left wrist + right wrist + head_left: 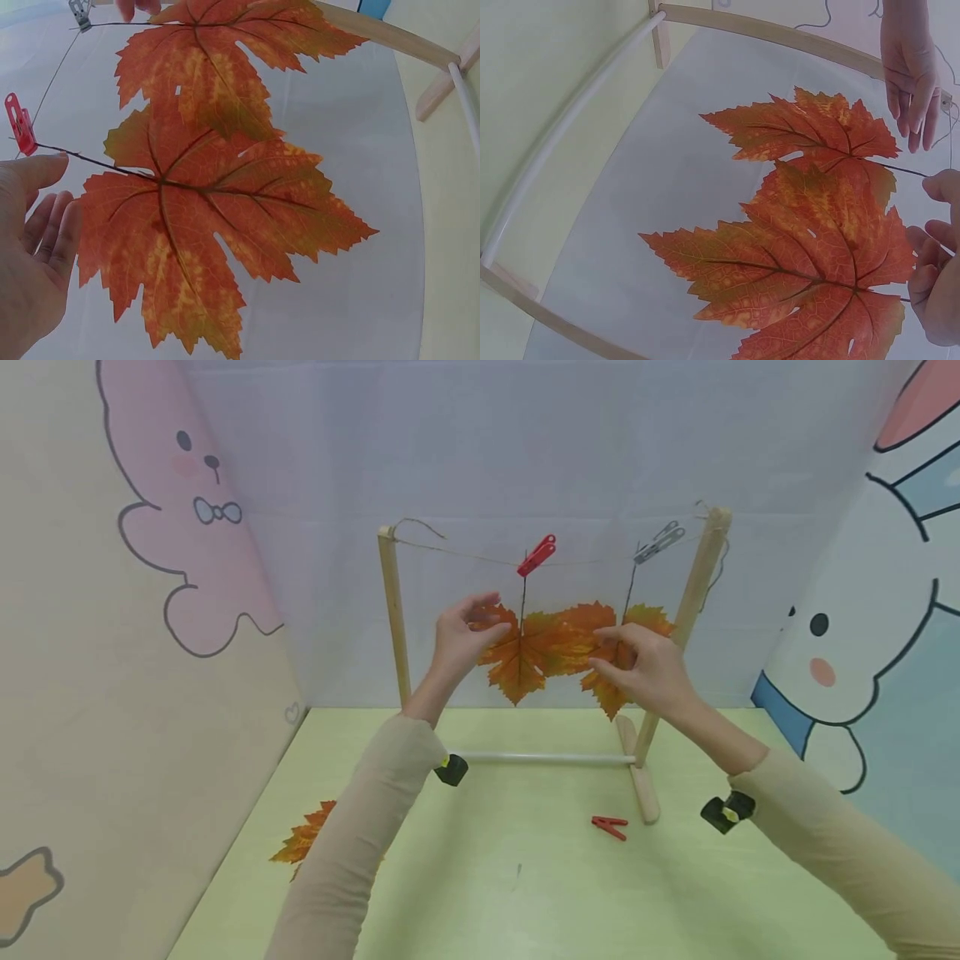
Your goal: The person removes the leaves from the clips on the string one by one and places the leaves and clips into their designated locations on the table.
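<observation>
Two orange maple leaves hang side by side from a string between two wooden posts. A red clothespin (pixel 537 557) clips the stem of the left leaf (pixel 187 202); a grey clothespin (pixel 660 543) clips that of the right leaf (pixel 817 277). My left hand (pixel 467 633) is beside the left leaf, with its fingers loosely bent and nothing gripped. My right hand (pixel 647 664) is in front of the right leaf, thumb and index finger apart. Whether its fingertips touch the leaf is unclear. The two leaves overlap where they meet.
The wooden frame has a left post (pixel 393 610), a right post (pixel 701 581) and a white lower rod (pixel 547 758). On the table (pixel 525 902) lie a red clothespin (pixel 609 827) and another maple leaf (pixel 303 839), partly behind my left sleeve. Walls with cartoon animals enclose the sides.
</observation>
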A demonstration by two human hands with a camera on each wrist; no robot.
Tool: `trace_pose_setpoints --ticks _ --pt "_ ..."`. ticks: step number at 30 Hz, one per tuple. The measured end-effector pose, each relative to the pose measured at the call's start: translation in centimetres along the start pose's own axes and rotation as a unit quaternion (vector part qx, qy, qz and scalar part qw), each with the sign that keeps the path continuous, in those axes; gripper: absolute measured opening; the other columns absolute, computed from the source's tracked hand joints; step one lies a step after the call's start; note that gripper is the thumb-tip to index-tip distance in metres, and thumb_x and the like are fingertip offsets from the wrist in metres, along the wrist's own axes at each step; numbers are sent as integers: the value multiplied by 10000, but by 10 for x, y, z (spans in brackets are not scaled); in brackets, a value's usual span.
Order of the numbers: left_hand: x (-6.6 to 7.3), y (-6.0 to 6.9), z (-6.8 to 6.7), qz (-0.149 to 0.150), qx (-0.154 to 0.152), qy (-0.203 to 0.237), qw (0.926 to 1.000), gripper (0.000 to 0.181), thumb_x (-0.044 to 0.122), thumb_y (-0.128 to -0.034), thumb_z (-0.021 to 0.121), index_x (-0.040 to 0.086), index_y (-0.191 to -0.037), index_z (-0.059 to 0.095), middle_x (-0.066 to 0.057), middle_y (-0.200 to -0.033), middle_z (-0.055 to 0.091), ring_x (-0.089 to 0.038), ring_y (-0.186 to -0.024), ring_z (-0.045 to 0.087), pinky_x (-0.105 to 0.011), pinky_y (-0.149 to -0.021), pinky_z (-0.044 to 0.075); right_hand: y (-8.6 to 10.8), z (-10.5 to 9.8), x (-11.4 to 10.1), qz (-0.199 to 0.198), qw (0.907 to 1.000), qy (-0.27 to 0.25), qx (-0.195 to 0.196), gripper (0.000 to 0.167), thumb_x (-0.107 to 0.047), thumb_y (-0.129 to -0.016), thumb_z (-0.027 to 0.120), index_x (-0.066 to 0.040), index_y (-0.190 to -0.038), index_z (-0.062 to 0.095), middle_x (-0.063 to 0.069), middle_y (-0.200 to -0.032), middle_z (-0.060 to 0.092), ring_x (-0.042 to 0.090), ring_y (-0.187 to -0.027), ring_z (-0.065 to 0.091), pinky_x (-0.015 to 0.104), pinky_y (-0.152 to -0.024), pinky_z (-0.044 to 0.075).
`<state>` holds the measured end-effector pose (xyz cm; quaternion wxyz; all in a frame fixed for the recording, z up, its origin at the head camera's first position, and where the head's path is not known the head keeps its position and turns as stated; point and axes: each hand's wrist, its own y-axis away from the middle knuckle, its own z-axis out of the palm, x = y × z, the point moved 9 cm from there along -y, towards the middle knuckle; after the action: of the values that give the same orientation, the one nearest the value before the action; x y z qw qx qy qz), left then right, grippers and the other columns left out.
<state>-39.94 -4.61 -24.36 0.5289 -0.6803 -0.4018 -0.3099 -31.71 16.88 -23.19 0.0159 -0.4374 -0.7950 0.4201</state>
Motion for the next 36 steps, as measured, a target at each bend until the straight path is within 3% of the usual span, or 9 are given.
trace_pose_setpoints --ticks 8,17,22,28,36 --pt "8 -7 10 24 88 151 9998 345 13 -767 700 22 -1103 624 -80 -1064 639 -201 -912 606 -247 -807 499 -2 -1 -4 -60 10000 -49 11 308 -109 -749 731 9 -1022 652 119 -783 617 124 -551 392 237 -471 308" --pt "8 -9 22 -126 139 -12 9998 362 9 -781 682 23 -1136 614 -96 -1088 630 -219 -957 599 -234 -819 492 -6 -1 -4 7 9999 -67 -90 311 -123 -773 713 2 -1050 644 118 -829 635 113 -574 411 249 -490 332" --pt "12 -13 33 -60 40 -270 9996 437 32 -786 683 65 -1208 576 -57 -1147 614 -158 -993 591 -277 -855 482 -12 -5 -3 31 10000 -76 38 301 -106 -770 711 6 -1042 648 123 -725 589 130 -536 408 222 -472 325" --pt "16 -15 39 -26 8 -465 9989 412 50 -804 673 66 -1204 575 -42 -1124 629 -129 -994 589 -202 -823 476 -22 -13 -6 95 9998 -72 163 311 -116 -773 714 0 -1053 646 106 -645 529 149 -500 403 202 -455 309" --pt "12 -16 37 -83 54 -517 9986 286 74 -841 630 71 -1127 615 -37 -1022 661 -106 -916 590 -187 -800 480 -36 -19 -13 26 9995 -222 210 323 -109 -783 704 -4 -1079 629 126 -889 632 64 -503 357 183 -464 299"
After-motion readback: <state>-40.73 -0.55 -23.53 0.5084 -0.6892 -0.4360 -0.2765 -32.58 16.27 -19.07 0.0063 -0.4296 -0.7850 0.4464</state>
